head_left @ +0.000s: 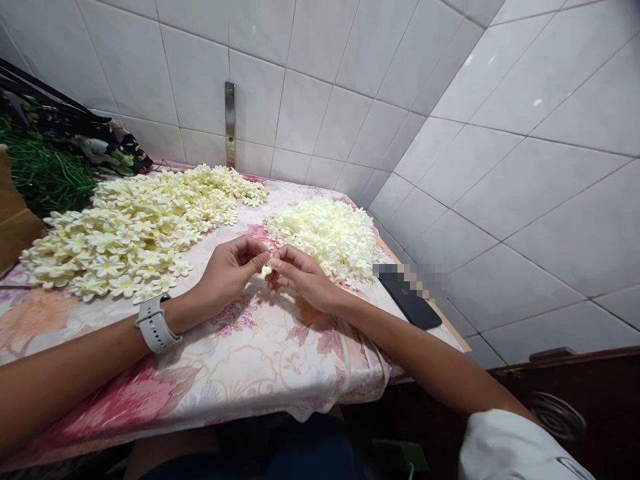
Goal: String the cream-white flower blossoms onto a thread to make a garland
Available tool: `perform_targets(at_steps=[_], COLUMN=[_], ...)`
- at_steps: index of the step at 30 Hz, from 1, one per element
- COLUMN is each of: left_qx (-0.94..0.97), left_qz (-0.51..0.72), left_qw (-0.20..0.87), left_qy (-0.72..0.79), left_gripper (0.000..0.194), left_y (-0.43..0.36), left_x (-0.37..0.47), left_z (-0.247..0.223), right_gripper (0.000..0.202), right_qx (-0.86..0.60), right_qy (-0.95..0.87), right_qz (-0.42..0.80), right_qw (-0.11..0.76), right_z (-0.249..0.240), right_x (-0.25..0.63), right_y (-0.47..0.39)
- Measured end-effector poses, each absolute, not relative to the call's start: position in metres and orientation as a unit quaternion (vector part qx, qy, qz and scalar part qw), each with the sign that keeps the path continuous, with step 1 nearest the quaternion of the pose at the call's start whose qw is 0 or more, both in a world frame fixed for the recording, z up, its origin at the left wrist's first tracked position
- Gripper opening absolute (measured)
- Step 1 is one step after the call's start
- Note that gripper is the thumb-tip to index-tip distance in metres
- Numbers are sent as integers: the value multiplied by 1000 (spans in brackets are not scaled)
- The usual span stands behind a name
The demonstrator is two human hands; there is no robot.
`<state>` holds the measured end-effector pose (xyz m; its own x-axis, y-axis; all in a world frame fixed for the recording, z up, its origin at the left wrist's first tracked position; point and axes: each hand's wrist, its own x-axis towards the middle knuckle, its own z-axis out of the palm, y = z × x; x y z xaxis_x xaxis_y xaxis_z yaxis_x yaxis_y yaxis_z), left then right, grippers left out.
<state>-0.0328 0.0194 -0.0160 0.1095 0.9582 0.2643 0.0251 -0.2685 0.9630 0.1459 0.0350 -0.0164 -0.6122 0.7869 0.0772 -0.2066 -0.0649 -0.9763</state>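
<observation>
Over the middle of the flowered tablecloth, my left hand [233,272] and my right hand [303,275] meet at their fingertips. A small pale yellow-white flower [267,269] is pinched between them, partly covered by the fingers. Both hands are closed on it. To the left lies a large heap of cream flowers [125,247], its near end beside my left wrist. Just beyond my right hand is a second heap of paler flowers [330,233]. A light watch strap [157,323] circles my left wrist.
A black phone [410,300] lies at the table's right edge. Green stringy material [43,167], a dark patterned cloth [105,140] and a brown cardboard piece [15,213] are at the far left. White tiled walls rise behind and right, with a metal strip [230,123] on the back one.
</observation>
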Motion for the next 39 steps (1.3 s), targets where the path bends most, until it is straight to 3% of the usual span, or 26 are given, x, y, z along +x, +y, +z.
perform_targets(at_steps=[7, 12, 17, 20, 25, 39], left_qx=[527, 544, 686, 694, 724, 708], left_qz=[585, 543, 462, 491, 506, 518], left_qw=[380, 348, 377, 313, 235, 222], left_qy=[486, 536, 418, 423, 406, 426], left_gripper=[30, 27, 37, 41, 19, 9], left_y=[25, 24, 12, 10, 15, 20], left_x=[-34, -36, -26, -26, -35, -41], left_z=[-17, -14, -14, -15, -14, -15], right_gripper=[29, 20, 20, 20, 33, 37], right_qx=[-311, -372, -364, -339, -306, -321], right_qy=[-607, -560, -550, -612, -626, -572], right_qz=[642, 581, 518, 502, 575, 607], right_qw=[349, 459, 544, 508, 429, 449], right_z=[-12, -2, 1, -3, -10, -12], right_x=[152, 161, 168, 165, 154, 151], right_y=[40, 52, 59, 55, 42, 38])
